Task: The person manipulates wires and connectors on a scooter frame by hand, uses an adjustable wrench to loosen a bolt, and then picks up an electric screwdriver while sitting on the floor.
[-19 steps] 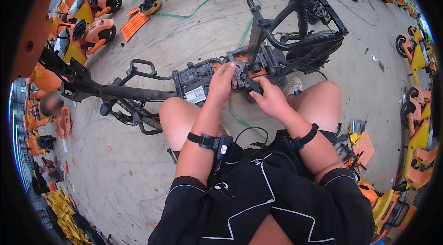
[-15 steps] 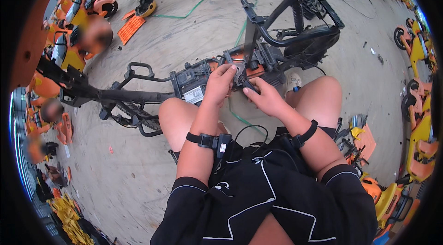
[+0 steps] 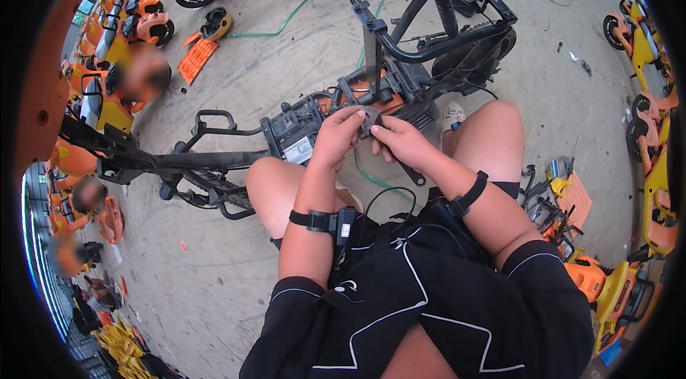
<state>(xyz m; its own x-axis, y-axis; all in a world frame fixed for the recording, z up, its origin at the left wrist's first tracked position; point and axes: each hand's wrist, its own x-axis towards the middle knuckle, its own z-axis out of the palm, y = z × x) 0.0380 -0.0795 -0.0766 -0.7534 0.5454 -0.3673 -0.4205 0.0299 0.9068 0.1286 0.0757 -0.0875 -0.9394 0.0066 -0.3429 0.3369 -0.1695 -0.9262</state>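
A bare concrete floor [image 3: 300,57], rough and stained, carries a stripped black bicycle frame [image 3: 214,161] of bent metal tubes lying on its side, its boxy battery housing [image 3: 296,137] just beyond the person's knees. A thin green hose [image 3: 300,7] snakes behind it. Orange plastic scooter shells [image 3: 146,22] crowd the edges. Left hand [image 3: 336,140] and right hand [image 3: 400,142] meet above the frame, fingers of both pinching a small flat grey metal part [image 3: 370,119].
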